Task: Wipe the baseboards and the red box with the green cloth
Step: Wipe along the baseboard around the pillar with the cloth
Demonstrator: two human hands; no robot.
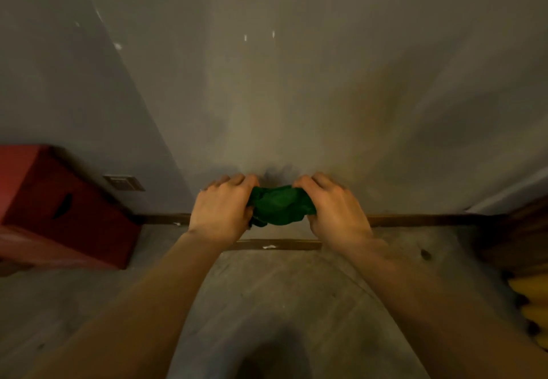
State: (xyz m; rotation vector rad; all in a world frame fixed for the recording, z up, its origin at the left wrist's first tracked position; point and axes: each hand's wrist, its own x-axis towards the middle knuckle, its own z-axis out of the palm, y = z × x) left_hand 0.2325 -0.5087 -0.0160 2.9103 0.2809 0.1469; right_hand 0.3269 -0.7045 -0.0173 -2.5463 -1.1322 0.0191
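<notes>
A crumpled green cloth point(280, 205) hangs in the air between my two hands, in front of the grey wall. My left hand point(221, 205) grips its left end and my right hand point(336, 206) grips its right end. Below and behind them a dark brown baseboard point(421, 220) runs along the foot of the wall; its middle part is hidden by my hands. A red box point(38, 200) with a dark handle slot stands on the floor at the left, against the wall corner.
A loose dark strip point(275, 244) lies on the grey floor just below my hands. A wall socket plate point(124, 182) sits beside the red box. Yellow objects point(530, 298) and a dark wooden piece point(516, 230) are at the right edge.
</notes>
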